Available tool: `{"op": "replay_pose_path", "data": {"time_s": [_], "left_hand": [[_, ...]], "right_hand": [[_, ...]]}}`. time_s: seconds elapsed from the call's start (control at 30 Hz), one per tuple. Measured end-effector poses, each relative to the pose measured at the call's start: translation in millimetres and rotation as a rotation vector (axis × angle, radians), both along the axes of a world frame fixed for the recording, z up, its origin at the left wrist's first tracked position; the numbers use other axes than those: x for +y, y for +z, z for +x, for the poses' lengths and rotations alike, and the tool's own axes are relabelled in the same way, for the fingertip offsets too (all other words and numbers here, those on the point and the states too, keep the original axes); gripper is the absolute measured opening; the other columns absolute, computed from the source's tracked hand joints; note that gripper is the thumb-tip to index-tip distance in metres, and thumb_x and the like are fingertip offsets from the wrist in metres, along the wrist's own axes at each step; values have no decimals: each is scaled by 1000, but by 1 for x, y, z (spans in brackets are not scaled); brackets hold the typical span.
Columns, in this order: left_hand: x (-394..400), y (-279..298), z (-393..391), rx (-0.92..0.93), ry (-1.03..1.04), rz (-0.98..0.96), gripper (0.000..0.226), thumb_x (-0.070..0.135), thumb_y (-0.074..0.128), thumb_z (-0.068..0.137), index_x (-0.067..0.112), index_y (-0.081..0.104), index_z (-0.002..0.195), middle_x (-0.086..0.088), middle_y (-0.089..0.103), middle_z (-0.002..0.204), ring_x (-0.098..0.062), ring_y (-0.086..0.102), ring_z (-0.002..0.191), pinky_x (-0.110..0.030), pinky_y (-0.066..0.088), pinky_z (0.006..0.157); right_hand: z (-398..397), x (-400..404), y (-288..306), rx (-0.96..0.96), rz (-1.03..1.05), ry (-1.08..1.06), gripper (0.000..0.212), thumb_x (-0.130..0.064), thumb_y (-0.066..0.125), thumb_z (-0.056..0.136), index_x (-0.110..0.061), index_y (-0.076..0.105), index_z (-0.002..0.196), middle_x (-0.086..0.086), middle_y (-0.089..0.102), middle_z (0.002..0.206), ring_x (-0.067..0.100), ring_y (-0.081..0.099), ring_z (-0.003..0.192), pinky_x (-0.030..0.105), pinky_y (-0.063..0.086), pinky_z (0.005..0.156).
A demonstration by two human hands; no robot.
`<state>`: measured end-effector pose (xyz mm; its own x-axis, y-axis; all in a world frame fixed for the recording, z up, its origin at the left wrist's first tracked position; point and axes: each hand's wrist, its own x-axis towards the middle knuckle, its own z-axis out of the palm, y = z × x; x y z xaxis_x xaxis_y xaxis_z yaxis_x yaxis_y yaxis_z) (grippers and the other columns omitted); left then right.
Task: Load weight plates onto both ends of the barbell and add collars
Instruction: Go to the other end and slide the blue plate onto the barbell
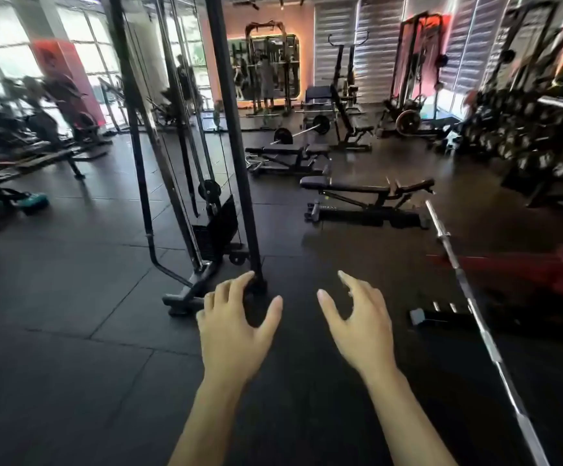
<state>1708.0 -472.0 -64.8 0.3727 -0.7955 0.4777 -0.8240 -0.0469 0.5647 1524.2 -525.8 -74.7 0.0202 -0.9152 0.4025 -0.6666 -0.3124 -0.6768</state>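
The gym's black rubber floor (71, 331) carried a bare barbell (475, 314) at right. The left hand (233, 327) and right hand (361, 327) hovered with fingers spread, holding nothing. No writing was legible.

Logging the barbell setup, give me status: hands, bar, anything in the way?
Left hand and right hand open, empty. Barbell on floor at right, near sleeve bare, untouched. Cable machine base just ahead of the left hand.

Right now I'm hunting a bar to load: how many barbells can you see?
2. A bare barbell lies on the floor at the right, beside the right hand. A loaded barbell lies mid-room behind the benches. Others may be hidden in the blurred racks.
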Motion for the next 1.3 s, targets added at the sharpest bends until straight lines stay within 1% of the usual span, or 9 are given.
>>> {"op": "replay_pose_path", "data": {"time_s": [0.17,0.3,0.43,0.5,0.63,0.77,1.03,1.17,1.3], "left_hand": [[-107,-10,38,20,59,19,68,75,39,82,32,51,133,6,53,131,-20,44,122,-42,36,97],[-222,-20,65,71,-5,32,70,76,38,80,33,50,135,8,52,133,-17,41,125,-41,34,100],[-339,-11,85,111,-103,33,60,73,46,85,38,49,133,11,50,134,-18,42,125,-44,35,104],[-400,-6,87,113,-141,11,65,75,43,83,36,50,134,10,50,135,-18,42,125,-44,35,102],[-516,-8,67,90,-263,43,67,77,38,82,37,48,134,10,52,133,-19,45,123,-46,40,101],[-622,-24,38,52,-341,40,69,78,36,81,36,49,135,11,51,134,-17,43,125,-44,38,100],[-841,-19,-15,33,-328,27,71,77,36,81,33,51,134,10,52,132,-17,45,123,-43,37,99],[-948,-4,-27,14,-265,9,68,75,39,81,32,52,133,9,54,130,-19,46,121,-42,37,97],[-1051,-8,-42,12,-284,3,69,74,38,81,30,53,132,5,55,129,-21,48,120,-43,37,96]], "right_hand": [[33,-122,6,-21,-49,-2,57,-54,54,91,-21,52,138,-6,57,127,13,48,119,21,36,92],[56,-228,-5,-28,-29,-52,59,-58,53,90,-23,51,137,-6,57,128,14,50,119,29,43,94],[78,-322,-2,9,-3,-81,59,-58,53,91,-23,51,138,-6,56,130,15,50,122,33,42,102],[83,-371,4,11,-22,-102,58,-58,54,91,-24,52,137,-8,57,129,13,50,122,36,41,104],[69,-461,2,28,-14,-193,58,-60,53,90,-25,52,136,-9,57,126,12,50,118,31,42,101],[38,-557,-14,9,-12,-277,59,-62,52,89,-25,53,134,-7,59,124,14,53,115,36,48,94],[-9,-782,-4,33,-12,-239,60,-60,53,89,-22,52,136,-5,58,126,15,52,116,35,46,97],[-23,-893,8,98,-48,-242,67,-67,42,87,-22,54,135,-5,60,126,15,51,118,32,44,95],[-41,-989,2,88,-43,-268,67,-68,41,85,-24,54,135,-7,59,126,15,50,118,34,45,96]]}}
